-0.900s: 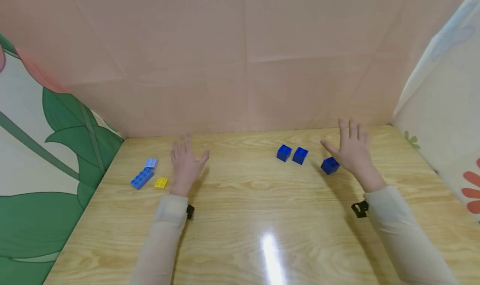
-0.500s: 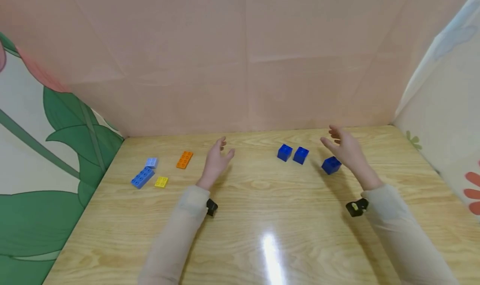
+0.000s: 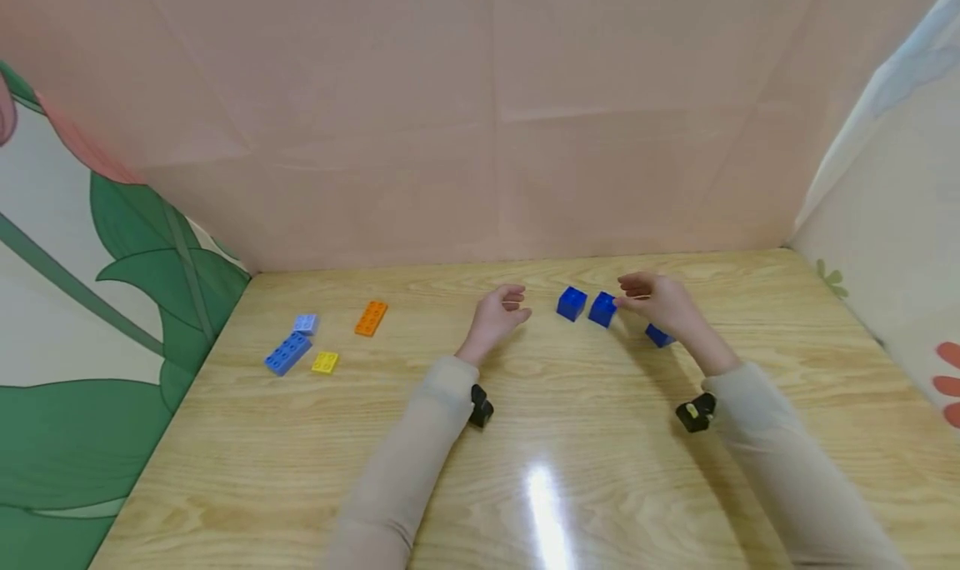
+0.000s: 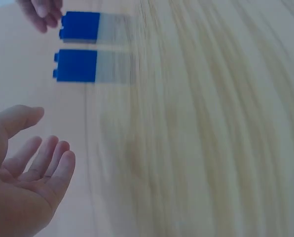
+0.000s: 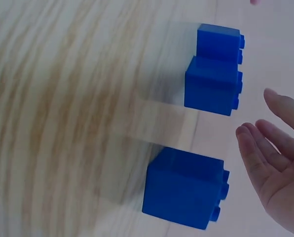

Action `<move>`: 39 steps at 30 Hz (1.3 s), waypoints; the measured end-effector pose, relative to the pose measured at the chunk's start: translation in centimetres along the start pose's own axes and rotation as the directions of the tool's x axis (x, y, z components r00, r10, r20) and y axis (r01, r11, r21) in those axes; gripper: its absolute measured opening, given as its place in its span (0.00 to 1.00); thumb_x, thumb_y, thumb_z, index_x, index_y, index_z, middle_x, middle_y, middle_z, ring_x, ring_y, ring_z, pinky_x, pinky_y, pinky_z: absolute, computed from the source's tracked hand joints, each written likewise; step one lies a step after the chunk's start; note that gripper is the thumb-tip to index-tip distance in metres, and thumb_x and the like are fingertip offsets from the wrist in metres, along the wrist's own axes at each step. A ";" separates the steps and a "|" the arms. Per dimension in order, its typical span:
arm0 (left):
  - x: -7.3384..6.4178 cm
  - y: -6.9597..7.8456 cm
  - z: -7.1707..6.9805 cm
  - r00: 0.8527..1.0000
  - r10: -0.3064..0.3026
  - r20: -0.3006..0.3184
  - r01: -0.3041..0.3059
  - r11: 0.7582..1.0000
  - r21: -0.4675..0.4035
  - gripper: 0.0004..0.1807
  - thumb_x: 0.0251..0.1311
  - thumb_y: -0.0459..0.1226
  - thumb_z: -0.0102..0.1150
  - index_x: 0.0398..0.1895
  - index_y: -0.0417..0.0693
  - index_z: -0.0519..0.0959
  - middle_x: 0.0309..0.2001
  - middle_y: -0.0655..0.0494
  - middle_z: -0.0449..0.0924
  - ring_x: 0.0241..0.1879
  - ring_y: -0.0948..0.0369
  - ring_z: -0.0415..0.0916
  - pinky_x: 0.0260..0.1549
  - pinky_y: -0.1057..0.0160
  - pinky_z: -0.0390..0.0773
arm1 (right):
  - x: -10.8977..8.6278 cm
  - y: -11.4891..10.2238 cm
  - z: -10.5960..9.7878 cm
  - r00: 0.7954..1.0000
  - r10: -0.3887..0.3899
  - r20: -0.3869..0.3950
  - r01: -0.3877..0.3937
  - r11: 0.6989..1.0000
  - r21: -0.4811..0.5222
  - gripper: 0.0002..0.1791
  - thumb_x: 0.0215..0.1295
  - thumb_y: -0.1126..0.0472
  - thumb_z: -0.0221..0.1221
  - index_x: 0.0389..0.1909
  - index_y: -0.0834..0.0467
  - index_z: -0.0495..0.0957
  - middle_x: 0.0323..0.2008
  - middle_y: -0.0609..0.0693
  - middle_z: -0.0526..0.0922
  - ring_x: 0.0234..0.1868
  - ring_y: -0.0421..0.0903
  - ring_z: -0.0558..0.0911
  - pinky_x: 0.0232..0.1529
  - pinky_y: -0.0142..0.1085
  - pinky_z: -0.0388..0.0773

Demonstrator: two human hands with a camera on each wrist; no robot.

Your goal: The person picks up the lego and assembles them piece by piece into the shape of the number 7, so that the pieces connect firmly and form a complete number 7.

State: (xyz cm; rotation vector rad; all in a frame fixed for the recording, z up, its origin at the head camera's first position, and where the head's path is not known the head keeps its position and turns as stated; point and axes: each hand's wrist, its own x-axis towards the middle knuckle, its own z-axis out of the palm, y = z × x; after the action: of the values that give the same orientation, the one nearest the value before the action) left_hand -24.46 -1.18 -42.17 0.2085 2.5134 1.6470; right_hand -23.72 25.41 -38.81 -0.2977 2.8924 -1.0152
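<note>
Three dark blue building bricks stand studs up on the right half of the table. My left hand (image 3: 497, 318), fingers loosely bent and holding nothing, hovers left of the leftmost blue brick (image 3: 572, 303). In the left wrist view, thumb and fingers of that hand (image 4: 31, 173) are spread apart. My right hand (image 3: 663, 305) is over the right side of the group, its fingertips beside the middle blue brick (image 3: 602, 309) and holding nothing. Beneath it the rightmost blue brick (image 3: 658, 336) is partly hidden; the right wrist view shows this brick (image 5: 184, 187) whole, below the hand (image 5: 277, 158).
On the left lie a light blue long brick (image 3: 288, 353), a pale lilac small brick (image 3: 305, 324), a flat yellow brick (image 3: 325, 362) and a flat orange brick (image 3: 371, 318). A pink cloth wall (image 3: 480, 137) rises at the table's back edge.
My left hand has moved right from the orange brick, uncovering it, toward the dark blue bricks. My right hand has shifted left to the middle blue brick, its fingers bending from a wide spread.
</note>
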 end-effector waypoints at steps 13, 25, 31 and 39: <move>1.6 0.6 3.7 0.998 -0.021 0.061 0.023 0.999 -0.047 0.26 0.58 0.25 0.57 0.62 0.37 0.71 0.59 0.42 0.75 0.61 0.51 0.73 0.59 0.65 0.75 | 0.6 0.2 1.1 0.997 -0.006 0.077 0.010 0.998 -0.058 0.28 0.65 0.59 0.59 0.61 0.72 0.68 0.56 0.73 0.74 0.56 0.67 0.75 0.57 0.58 0.72; 1.9 0.7 5.4 0.994 -0.018 0.107 0.025 0.997 -0.066 0.25 0.58 0.26 0.59 0.61 0.38 0.72 0.56 0.41 0.78 0.57 0.51 0.77 0.53 0.65 0.79 | 0.5 0.4 1.3 0.996 0.013 0.088 -0.008 0.998 -0.063 0.26 0.65 0.61 0.59 0.58 0.72 0.70 0.53 0.73 0.76 0.53 0.68 0.76 0.51 0.56 0.77; 1.6 1.1 5.4 0.992 -0.029 0.123 0.031 0.999 -0.019 0.29 0.59 0.28 0.61 0.65 0.45 0.69 0.52 0.44 0.80 0.54 0.53 0.78 0.53 0.62 0.78 | 0.6 0.6 1.3 0.996 -0.001 0.090 0.006 0.999 -0.053 0.25 0.64 0.62 0.59 0.58 0.73 0.70 0.52 0.73 0.77 0.52 0.68 0.77 0.50 0.56 0.78; 1.4 1.4 5.4 0.989 -0.025 0.143 0.020 0.999 0.033 0.30 0.58 0.30 0.62 0.65 0.48 0.70 0.50 0.45 0.81 0.51 0.54 0.78 0.51 0.63 0.78 | 1.0 0.7 1.6 0.990 -0.047 0.132 0.047 0.999 0.003 0.24 0.63 0.66 0.58 0.57 0.75 0.69 0.52 0.75 0.75 0.52 0.70 0.77 0.50 0.55 0.79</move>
State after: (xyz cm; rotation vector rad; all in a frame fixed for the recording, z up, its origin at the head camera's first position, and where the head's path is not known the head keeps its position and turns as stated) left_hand -24.80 4.51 -43.07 0.2900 2.4271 1.5263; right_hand -24.61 24.71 -40.50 -0.4189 2.7790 -0.9629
